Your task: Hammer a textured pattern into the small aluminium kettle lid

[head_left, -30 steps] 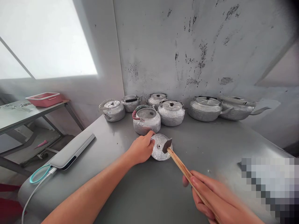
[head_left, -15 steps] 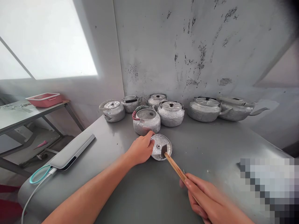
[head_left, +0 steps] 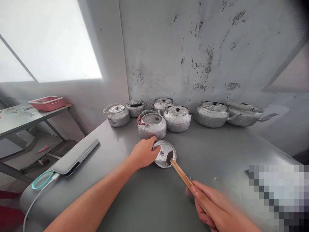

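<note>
My left hand (head_left: 146, 152) is closed on the left rim of a round silver metal lid (head_left: 160, 158) with a small hole in its middle. Wrapped round a wooden-handled tool (head_left: 181, 174) is my right hand (head_left: 209, 201). The tool's flat, dark, roughly square head (head_left: 170, 157) rests against the right part of the lid; whether it is a hammer or a scraper I cannot tell. Just behind the lid stands a lidless metal kettle (head_left: 152, 129) with a red and green wrapped handle.
Several lidded metal kettles (head_left: 178, 119) line the wall side of the grey table (head_left: 145, 206). A power bank (head_left: 74, 158) with a white cable lies at left. A pink basket (head_left: 47, 103) stands on a side table. A blurred-out object (head_left: 280, 190) is at right.
The lid has shifted slightly left under my left hand, relative to the kettle behind it. My right hand and the tool are almost unchanged, with the tool's head still on the lid.
</note>
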### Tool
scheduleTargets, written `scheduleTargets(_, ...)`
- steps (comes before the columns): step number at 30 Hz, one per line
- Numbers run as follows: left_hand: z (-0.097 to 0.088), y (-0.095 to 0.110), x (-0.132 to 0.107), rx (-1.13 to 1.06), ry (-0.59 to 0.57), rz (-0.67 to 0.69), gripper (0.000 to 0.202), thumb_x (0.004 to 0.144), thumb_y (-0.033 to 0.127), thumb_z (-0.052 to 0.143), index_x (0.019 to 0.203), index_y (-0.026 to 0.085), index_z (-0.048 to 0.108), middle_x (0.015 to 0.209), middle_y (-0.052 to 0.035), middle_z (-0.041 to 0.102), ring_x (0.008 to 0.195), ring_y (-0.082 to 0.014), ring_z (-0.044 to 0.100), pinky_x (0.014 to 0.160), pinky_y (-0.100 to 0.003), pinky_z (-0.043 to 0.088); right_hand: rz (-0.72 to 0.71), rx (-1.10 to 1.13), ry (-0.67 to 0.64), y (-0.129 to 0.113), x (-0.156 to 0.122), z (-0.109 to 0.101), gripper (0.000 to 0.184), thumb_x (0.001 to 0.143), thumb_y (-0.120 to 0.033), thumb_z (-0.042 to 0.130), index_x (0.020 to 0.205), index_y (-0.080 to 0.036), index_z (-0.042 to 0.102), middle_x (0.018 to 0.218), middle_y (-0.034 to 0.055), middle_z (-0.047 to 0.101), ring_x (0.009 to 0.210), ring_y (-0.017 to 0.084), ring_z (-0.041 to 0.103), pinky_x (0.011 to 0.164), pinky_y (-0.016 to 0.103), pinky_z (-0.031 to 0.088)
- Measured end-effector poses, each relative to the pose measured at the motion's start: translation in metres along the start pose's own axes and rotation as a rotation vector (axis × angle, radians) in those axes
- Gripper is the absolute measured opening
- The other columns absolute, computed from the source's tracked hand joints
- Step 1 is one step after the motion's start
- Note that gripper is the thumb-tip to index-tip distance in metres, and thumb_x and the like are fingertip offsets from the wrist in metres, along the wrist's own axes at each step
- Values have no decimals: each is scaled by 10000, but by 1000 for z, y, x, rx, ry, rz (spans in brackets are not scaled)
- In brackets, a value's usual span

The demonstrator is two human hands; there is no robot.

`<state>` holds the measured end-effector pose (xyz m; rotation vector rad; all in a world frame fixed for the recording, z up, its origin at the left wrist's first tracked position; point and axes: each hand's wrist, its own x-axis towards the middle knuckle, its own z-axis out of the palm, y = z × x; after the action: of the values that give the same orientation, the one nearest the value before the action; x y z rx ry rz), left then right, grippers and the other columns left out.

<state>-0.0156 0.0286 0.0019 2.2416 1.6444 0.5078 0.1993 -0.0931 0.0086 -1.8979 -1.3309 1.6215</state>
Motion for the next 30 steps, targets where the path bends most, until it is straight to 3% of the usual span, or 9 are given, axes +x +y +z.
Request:
scheduleTargets(15, 7, -5, 3, 48, -39, -5, 215, 950, 406, 446, 1020, 230, 549, 934, -64, 690, 853, -245, 653, 609, -290, 351, -88, 59, 7, -6, 2, 5, 504, 872, -656, 374, 1142, -257, 521, 628, -86, 395, 356, 55, 250, 256, 146, 247)
scheduleTargets(30, -6, -1, -4, 142, -105, -37, 268, 926, 481, 445, 867, 229, 515, 889, -76, 672, 830, -269, 647, 574, -300, 369, 34, 54, 25, -9, -4, 4, 588, 819, -675, 343, 1199, -263, 524, 596, -77, 414, 330, 63, 194, 240, 164, 202)
